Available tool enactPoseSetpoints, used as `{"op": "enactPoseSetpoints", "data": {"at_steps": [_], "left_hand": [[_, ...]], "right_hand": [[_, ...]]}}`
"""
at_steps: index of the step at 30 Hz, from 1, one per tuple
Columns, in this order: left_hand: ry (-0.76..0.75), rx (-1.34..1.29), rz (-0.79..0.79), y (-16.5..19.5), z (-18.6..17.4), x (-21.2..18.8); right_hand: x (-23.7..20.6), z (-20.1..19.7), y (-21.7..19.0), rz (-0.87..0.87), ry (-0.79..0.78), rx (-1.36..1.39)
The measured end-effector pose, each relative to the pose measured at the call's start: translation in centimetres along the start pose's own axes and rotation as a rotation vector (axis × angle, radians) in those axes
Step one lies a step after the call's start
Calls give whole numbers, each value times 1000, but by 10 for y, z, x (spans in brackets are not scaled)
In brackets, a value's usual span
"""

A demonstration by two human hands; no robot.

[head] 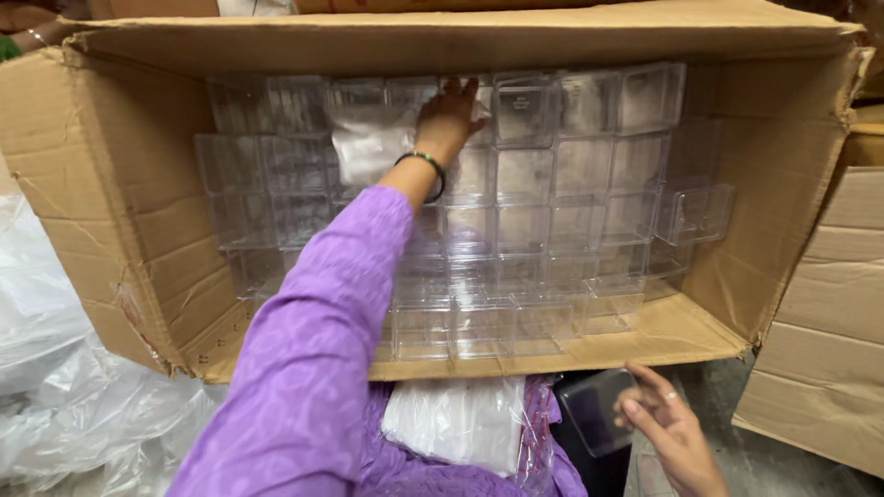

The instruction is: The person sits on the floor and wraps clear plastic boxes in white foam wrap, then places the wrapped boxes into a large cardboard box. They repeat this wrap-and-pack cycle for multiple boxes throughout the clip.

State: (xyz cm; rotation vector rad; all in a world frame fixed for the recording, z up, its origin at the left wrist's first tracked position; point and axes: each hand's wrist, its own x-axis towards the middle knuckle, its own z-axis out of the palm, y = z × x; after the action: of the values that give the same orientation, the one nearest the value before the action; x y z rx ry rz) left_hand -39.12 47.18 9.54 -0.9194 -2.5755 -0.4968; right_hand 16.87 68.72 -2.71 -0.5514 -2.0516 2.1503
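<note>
1. Left hand stretched deep into the cardboard box, fingers spread flat against the top row of clear plastic cases, gripping nothing; dark bangle at the wrist, purple sleeve trailing back toward the camera.
2. Right hand low at the lower right, outside the box, fingers curled on the edge of a dark flat case, held tilted.
3. Just beside the left hand, to its left, a white plastic bag wedged among the upper rows, touching the wrist side of the palm.
4. All around, clear cases stacked in rows, filling the box on its side; one case at the right edge sticking out of line, a few in the bottom row sitting loose on the lower flap.
5. On the lap, below the box, another clear bag of white pieces; crumpled plastic sheeting at the left, more cartons at the right.
6. Risk, as a judgement: a push or pull on the top row likely to unsettle the loosely stacked wall, spilling cases forward over the flap; the protruding case at the right likeliest to drop first. Thin grip on the dark case, by the edge only, so a slip there also possible.
</note>
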Motion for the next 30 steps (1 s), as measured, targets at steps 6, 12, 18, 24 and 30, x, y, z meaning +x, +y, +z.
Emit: {"op": "enactPoseSetpoints", "data": {"at_steps": [6, 12, 18, 24, 30], "left_hand": [[-109, 23, -116, -6, -9, 35], [-66, -296, -306, 24, 9, 48], [-40, -307, -364, 54, -17, 25], [208, -784, -158, 89, -112, -156], [116, -1099, -426, 118, -141, -325]], "right_hand": [[14, 46, -40, 3, -82, 17], [33, 65, -55, 29, -127, 81], [60, 115, -85, -230, 8, 11], [63, 153, -107, -469, 117, 299], [63, 220, -101, -507, 54, 143]]}}
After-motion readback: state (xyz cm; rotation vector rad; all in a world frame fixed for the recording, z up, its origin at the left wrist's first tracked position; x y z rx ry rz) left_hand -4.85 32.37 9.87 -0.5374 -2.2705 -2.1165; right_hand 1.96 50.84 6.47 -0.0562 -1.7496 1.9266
